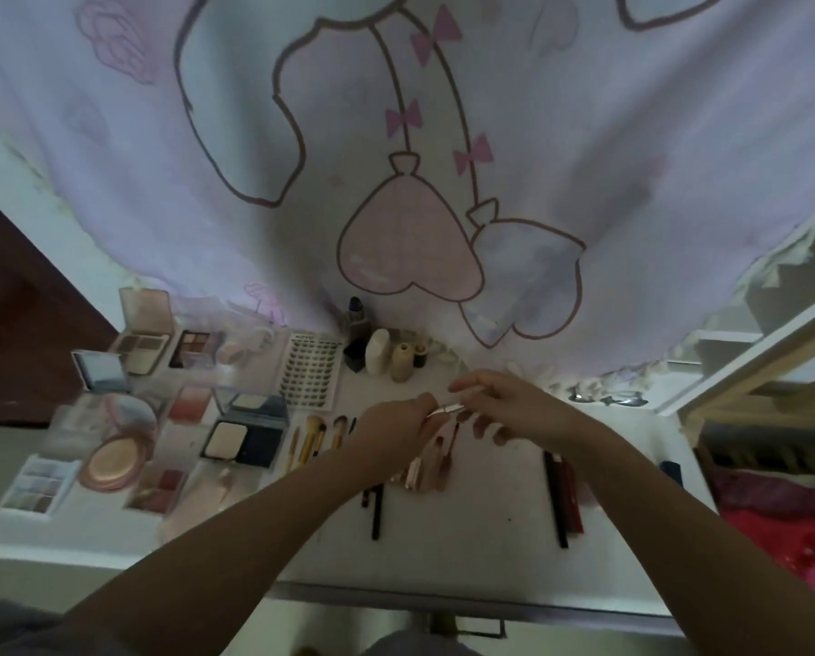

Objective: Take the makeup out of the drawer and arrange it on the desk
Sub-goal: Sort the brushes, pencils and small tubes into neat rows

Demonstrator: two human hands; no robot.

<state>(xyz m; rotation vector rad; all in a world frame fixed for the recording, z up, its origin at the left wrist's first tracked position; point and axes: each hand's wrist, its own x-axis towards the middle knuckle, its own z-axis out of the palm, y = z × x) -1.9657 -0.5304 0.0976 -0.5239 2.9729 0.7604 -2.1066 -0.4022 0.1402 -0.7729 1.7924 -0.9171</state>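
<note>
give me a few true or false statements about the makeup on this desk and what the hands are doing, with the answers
1. Both hands hold one slim silver-tipped stick between them. True: the left hand and the right hand meet on the stick above the desk.
2. The brushes lie to the right of the dark pencils. False: the brushes lie left of the hands, and the dark pencils lie right of them.
3. The round pink compact is closed. False: the round pink compact lies open, its pale powder showing.
4. Small bottles stand at the back of the desk near the curtain. True: the bottles stand in a cluster below the curtain.
</note>
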